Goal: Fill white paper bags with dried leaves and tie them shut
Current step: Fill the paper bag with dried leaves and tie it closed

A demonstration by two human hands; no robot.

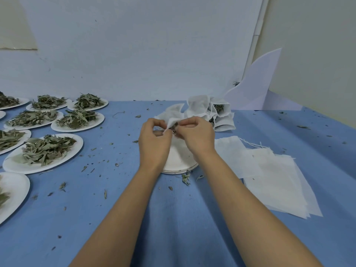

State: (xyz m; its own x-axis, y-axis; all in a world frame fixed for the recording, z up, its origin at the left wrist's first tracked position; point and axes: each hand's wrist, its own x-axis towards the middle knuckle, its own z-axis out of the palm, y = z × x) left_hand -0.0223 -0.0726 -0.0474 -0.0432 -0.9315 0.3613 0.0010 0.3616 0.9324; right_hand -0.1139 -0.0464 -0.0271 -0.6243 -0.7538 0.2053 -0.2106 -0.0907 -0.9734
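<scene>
Left of frame: rows of paper plates [16,163] heaped with dried leaves [48,149]. Leaf crumbs all over the blue worktop [107,218].

Centre: left hand [154,143] and right hand [197,136] meet above a near-bare plate [178,160]. The white bag [172,122] is between them, held clear of the worktop, with its mouth bunched and dark leaf showing at the neck.
- Left grip: fingers curled, pinching the bag's edge.
- Right grip: fingertips pinched narrow at the neck. Whether they're on fabric or drawstring I can't tell, it's too small.

My read: this is the closing/tying stage, not filling.

Handling, as a judgement: the bag looks thin, limp and near weightless. The leaves look brittle, so squeezing the body would crush them or push them out of the mouth. Take hold at the neck just above the fill. The string is thin and likely to slip, so cinch it gently or the material may tear.

Right of centre, behind the hands: a pile of filled bags [213,112], lying against each other.

Lower right: a stack of flat empty bags [269,170], with strings trailing at its far edge.

Upper right: a white sheet [264,83] propped at the wall.
</scene>
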